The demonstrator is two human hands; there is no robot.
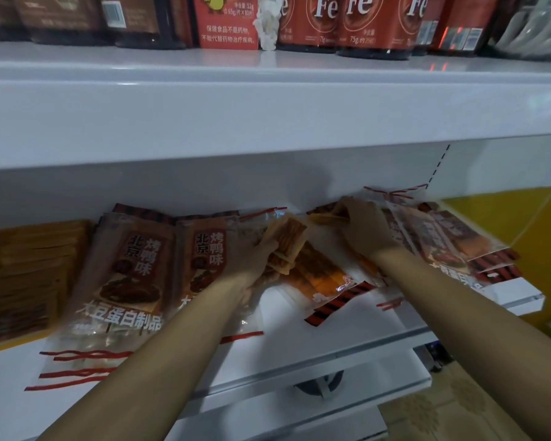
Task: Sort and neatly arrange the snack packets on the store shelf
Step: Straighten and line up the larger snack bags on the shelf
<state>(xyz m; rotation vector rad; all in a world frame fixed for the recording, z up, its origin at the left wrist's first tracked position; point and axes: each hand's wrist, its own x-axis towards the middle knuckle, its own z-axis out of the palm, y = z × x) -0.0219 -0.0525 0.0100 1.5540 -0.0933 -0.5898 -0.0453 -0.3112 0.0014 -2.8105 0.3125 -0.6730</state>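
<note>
A white shelf (299,319) carries the snack packets: at its left end lies a brown stack (29,275), just beside it two overlapping clear-edged packets with red stripes (124,275) lying flat, their lower edges hanging over the shelf front. In the middle an orange packet (322,275) lies askew, and at the right end a fanned pile of similar packets (452,240) lies tilted. On the upper shelf (268,106) stand red jars (372,23) and brown containers (131,17).
</note>
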